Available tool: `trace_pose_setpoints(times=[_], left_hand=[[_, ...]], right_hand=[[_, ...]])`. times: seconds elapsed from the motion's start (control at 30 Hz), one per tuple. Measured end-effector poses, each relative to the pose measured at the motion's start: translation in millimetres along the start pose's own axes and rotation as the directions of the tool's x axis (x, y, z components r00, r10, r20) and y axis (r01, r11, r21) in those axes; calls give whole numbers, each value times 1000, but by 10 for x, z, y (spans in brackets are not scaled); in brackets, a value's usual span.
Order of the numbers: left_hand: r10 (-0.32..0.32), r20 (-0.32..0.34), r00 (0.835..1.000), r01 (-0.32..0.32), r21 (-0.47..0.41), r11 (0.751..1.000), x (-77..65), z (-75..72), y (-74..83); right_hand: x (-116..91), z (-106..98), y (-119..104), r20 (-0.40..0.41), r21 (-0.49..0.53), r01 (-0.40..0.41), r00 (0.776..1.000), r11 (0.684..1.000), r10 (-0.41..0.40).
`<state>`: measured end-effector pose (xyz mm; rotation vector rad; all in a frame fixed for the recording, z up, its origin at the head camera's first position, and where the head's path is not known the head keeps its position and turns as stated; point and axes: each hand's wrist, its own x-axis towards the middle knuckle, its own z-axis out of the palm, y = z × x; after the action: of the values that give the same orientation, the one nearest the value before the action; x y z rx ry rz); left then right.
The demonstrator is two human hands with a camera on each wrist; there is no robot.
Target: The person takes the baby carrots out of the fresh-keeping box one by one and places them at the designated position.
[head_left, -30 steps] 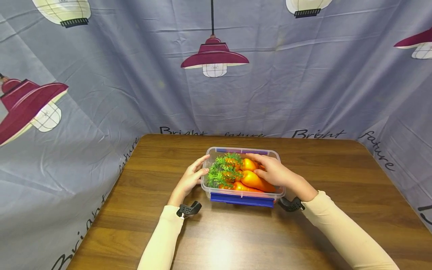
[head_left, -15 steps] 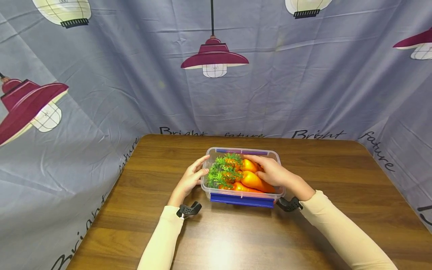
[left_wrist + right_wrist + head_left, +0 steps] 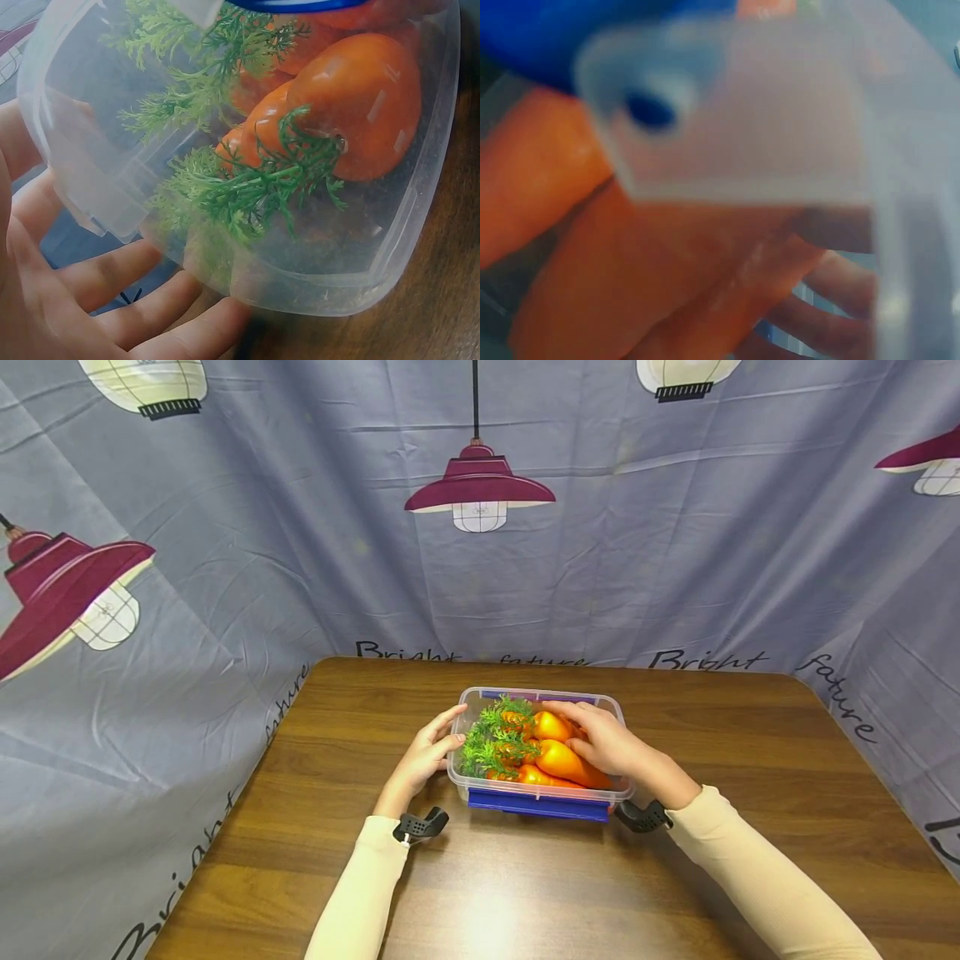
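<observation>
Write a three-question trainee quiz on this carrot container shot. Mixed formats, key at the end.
1. Multiple choice: which hand reaches inside the clear plastic container?
A) left
B) right
C) neither

2. True or false: a lid covers the container.

3. Fill in the blank: inside the container, the green leafy tops of the carrots lie at the end nearer the person's ____.

Key:
1. B: the right hand is in among the carrots.
2. False: the top is open, with the carrots in plain view from above.
3. Left hand.
</observation>
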<state>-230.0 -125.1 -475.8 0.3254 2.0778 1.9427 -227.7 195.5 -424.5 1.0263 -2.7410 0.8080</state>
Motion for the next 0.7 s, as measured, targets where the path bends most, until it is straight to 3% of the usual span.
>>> trace_pose_setpoints(times=[0.7], left_hand=[[9, 1, 1000, -9, -9, 1000, 6, 2, -19]], right_hand=[[-16, 39, 61, -12, -17, 42, 999, 999, -42]])
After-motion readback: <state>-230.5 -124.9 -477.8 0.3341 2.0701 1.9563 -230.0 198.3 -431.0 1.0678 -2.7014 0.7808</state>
